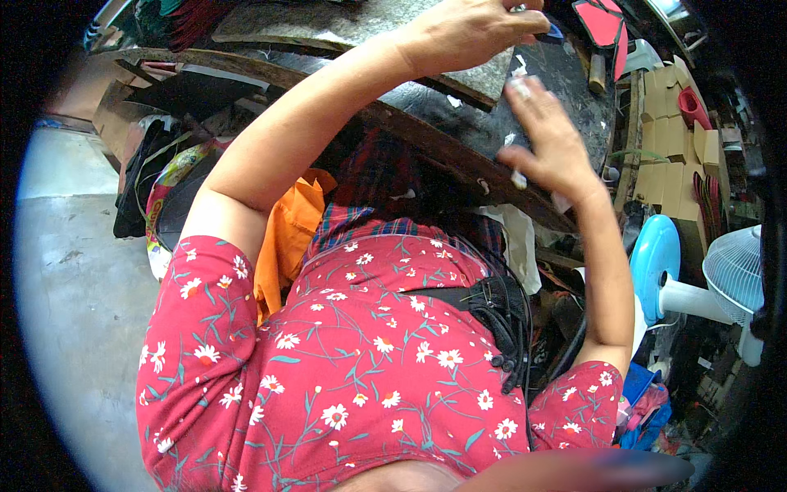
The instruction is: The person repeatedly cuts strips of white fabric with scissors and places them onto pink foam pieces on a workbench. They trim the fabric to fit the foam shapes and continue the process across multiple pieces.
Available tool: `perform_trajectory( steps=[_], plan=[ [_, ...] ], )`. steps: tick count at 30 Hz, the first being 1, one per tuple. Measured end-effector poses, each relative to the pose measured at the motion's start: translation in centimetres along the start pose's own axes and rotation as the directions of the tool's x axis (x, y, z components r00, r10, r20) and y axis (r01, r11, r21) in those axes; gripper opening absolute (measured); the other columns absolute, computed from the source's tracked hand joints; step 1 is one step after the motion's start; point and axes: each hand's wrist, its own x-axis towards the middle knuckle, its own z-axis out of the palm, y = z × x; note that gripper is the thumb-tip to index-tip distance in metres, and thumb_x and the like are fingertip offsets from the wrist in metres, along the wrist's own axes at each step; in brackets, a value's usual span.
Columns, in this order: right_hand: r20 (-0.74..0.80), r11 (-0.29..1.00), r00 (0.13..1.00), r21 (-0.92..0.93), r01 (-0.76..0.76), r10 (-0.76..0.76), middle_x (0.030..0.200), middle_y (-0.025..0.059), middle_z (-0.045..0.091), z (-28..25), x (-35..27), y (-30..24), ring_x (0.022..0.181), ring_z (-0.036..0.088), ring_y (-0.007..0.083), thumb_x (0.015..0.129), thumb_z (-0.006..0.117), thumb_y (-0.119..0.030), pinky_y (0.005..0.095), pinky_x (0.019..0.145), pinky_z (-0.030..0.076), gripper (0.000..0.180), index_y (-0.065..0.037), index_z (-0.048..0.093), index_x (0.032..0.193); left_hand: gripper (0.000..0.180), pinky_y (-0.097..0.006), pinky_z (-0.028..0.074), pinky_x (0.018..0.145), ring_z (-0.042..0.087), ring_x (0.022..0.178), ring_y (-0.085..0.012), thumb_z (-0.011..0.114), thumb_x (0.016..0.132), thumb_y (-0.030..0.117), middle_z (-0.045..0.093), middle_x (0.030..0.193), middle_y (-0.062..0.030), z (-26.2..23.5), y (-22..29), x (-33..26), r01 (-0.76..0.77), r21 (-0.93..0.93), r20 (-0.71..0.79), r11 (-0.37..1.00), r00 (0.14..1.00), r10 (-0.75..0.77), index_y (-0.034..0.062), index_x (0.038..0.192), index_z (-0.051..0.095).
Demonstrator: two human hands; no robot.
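Note:
My left hand (463, 34) is raised over a grey slab-like board (275, 20) at the top of the view. Its fingers are curled together, and the edge of a small blue object (555, 31) shows past them; the rest is hidden in the grip. Below and to the right, my right hand (557, 139) hovers over the table's near edge, blurred by motion. Its fingers are apart and it grips nothing, though white scraps cling to the fingertips. Several more white scraps (454, 102) lie on the black tabletop (566, 78).
Pink-red footwear pieces with black straps (602, 37) lie at the table's far right. Tan cardboard boxes (664, 180) stand beyond the right side, near a white-and-blue fan (734, 262). An orange cloth (291, 234) hangs beside my lap. Black cords (512, 328) trail close to my waist.

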Motion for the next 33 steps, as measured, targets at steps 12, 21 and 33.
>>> perform_trajectory(
  steps=[12,21,33],
  plan=[
    [-0.029,0.855,1.000,0.518,0.011,0.004,0.147,0.0219,0.049,-3.4,2.8,2.7,0.141,0.041,0.0332,0.096,0.056,-0.045,0.0417,0.117,0.030,0.052,-0.007,0.062,0.131,0.021,-0.046,0.051,0.084,0.062,0.098,-0.0391,0.059,0.082,0.006,0.059,0.107,-0.0185,-0.1,-3.4,-4.1,0.158,0.277,0.095,0.948,0.977,-0.190,0.0071,0.103,0.061],
    [0.012,0.999,1.000,-0.018,0.028,-0.027,0.157,0.0275,0.028,-0.3,-1.7,-4.8,0.148,0.023,0.0402,0.085,0.053,-0.073,0.0475,0.122,0.017,0.105,0.006,0.032,0.150,0.011,-0.046,0.052,0.077,0.062,0.086,-0.0381,0.063,0.082,0.009,0.061,0.094,-0.0197,-0.1,-3.2,-4.4,0.187,0.288,-0.102,0.939,0.981,-0.164,0.0023,0.090,0.061],
    [-0.063,0.919,0.950,0.281,-0.277,0.306,0.153,0.0200,0.043,-4.3,-6.2,-3.3,0.144,0.037,0.0350,0.100,0.048,-0.049,0.0455,0.118,0.027,0.064,-0.002,0.050,0.144,0.062,-0.047,0.035,0.113,0.046,0.137,-0.0261,0.066,0.087,0.043,0.053,0.144,-0.0087,-2.2,11.4,-12.6,0.250,0.451,0.228,0.857,0.896,-0.382,0.0107,0.139,0.053]
  ],
)
